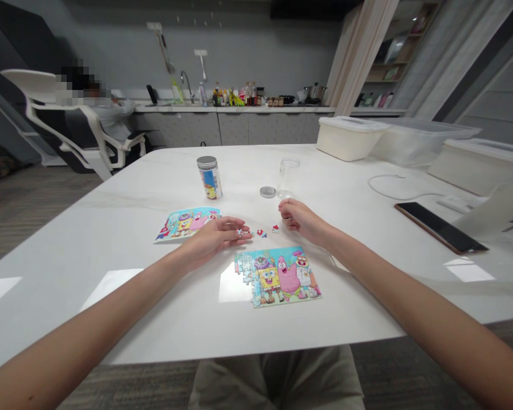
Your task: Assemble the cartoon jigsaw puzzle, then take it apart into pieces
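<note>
A partly assembled cartoon jigsaw puzzle lies flat near the table's front, its left edge stepped and uneven. Above its upper left corner, my left hand has a small puzzle piece between thumb and fingers. My right hand is curled closed above the puzzle's right side; whatever its fingers hold, if anything, is hidden. Between the hands lie loose red-and-white puzzle pieces. A printed picture sheet with the same cartoon figures rests partly behind my left hand.
Beyond the hands stand a lidded picture can and a clear jar with a metal lid beside it. To the right are a phone, a white cable and storage boxes. A person sits in a chair at back left.
</note>
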### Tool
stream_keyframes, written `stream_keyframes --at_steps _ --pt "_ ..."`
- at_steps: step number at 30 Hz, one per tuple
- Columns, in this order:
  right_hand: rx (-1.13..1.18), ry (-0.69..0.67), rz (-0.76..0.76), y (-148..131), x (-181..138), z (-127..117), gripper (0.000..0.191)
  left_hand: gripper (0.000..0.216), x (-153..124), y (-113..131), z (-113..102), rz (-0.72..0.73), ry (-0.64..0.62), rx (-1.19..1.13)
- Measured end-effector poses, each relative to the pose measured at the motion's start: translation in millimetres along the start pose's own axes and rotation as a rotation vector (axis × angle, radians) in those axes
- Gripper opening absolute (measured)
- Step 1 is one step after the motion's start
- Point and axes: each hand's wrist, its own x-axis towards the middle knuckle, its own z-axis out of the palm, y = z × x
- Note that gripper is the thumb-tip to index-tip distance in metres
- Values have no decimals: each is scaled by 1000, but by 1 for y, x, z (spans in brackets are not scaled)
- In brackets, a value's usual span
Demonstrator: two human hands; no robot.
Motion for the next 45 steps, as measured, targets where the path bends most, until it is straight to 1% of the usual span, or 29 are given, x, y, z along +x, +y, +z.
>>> stream_keyframes --at_steps 4,7,10,13,16,21,27,32,37,40,45 --pt "133 -61 75 -4 -2 -1 23 25 0 -2 0 -16 0 8" --pt "152 -91 77 -4 -3 0 27 25 -2 -1 0 -13 -12 22" --pt "121 -85 56 -1 -2 1 22 23 -3 0 1 -6 -19 17" --pt "29 -66 68 1 0 1 14 21 -2 0 1 5 1 0" --pt "-30 -60 86 1 1 0 13 17 0 0 0 16 -1 -4" --pt "19 -75 59 1 1 -3 14 15 3 -3 -3 -5 -1 7" --pt "-48 -117 61 1 -1 -2 15 20 2 -2 -5 -22 -36 36" --pt "3 -163 51 1 -3 0 7 26 1 -2 -3 -14 -24 27" --pt "-67 -176 18 2 0 -3 12 31 0 -2 -1 0 -29 49" --pt "-91 -181 0 3 2 -5 12 30 -1 -2 0 -8 -19 78" --pt "-30 -200 18 7 3 -4 8 24 -1 -2 1 7 -30 128"
